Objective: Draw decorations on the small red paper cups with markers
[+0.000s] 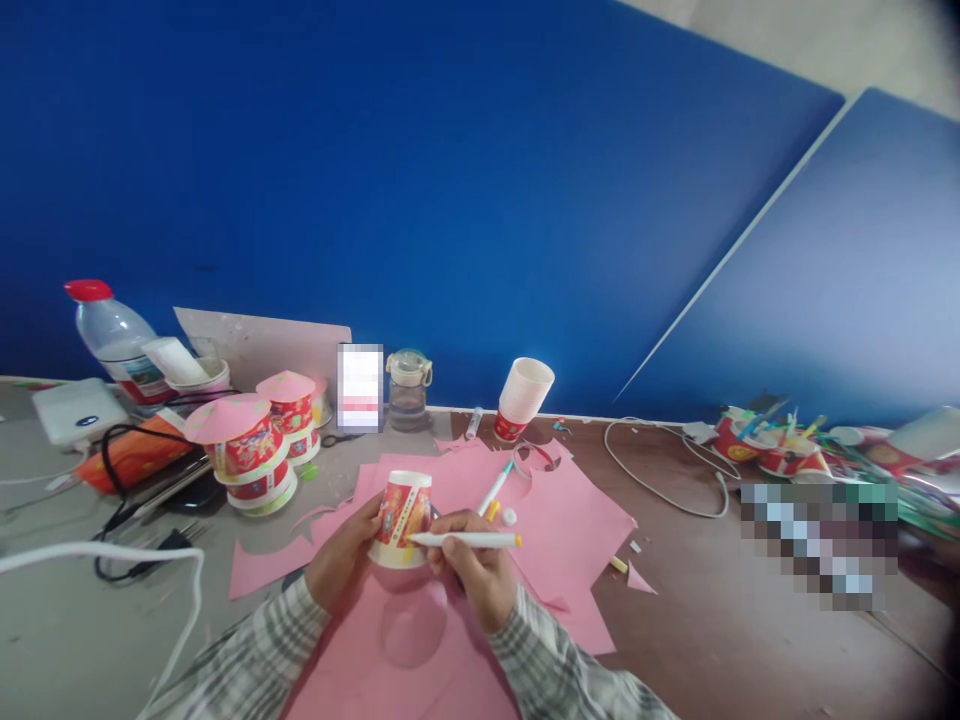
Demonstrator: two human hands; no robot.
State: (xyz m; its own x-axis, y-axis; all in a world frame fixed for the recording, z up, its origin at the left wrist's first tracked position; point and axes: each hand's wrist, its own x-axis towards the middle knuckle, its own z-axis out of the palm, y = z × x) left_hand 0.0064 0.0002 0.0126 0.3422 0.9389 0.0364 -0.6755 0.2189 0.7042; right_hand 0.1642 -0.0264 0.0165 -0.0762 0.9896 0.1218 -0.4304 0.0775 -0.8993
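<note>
Red-and-white printed paper cup [405, 515], at the centre of the view, gripped at its side by the left hand [346, 545] of a person in plaid sleeves [277, 635]. The right hand [476, 565] pinches a white marker [476, 540] between thumb and fingers; its yellow tip meets the lower part of the cup, where some yellow colouring shows. Beneath both hands, overlapping sheets of pink paper [577, 510] with cut edges spread across a surface [675, 600] that is grey on the left and brown on the right. Just beyond the right hand lie a second marker [495, 490] with a teal end and a small white cap [509, 517]. Farther beyond it, a tilted stack of paper cups [527, 390] stands near a blue partition [480, 200]. Beyond the left hand is a lidded clear jar [409, 395]. To the left of that hand stand two joined-cup shapes with pink cone tops [238, 445], and behind them a red-capped plastic bottle [116, 335]. A white cable [193, 610] curves left of the left forearm. Well to the right of the right hand, red cups [787, 460] are crowded with colourful pieces.
</note>
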